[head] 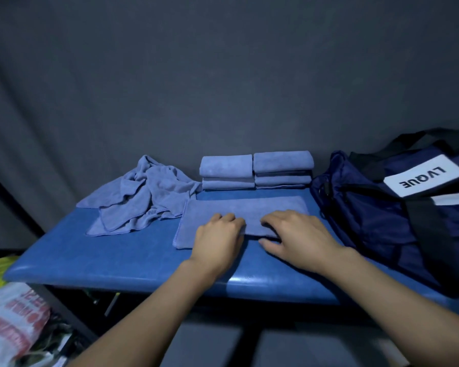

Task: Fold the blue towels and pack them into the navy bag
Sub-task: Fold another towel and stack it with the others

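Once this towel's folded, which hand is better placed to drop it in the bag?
Right, likely. The right hand is on the towel nearest the navy bag; the left hand lies farther away.

One head-worn wide-angle view looks forward and down, close over the blue table (117, 263).

Towels (245, 211): we note soft matt cloth, fine nap, stitched hems.
Table top (122, 258): we see smooth padded covering, glossy at the front edge.
Bag (376, 218): our read is thin woven fabric, faint sheen.
Backdrop (223, 75): matt cloth.
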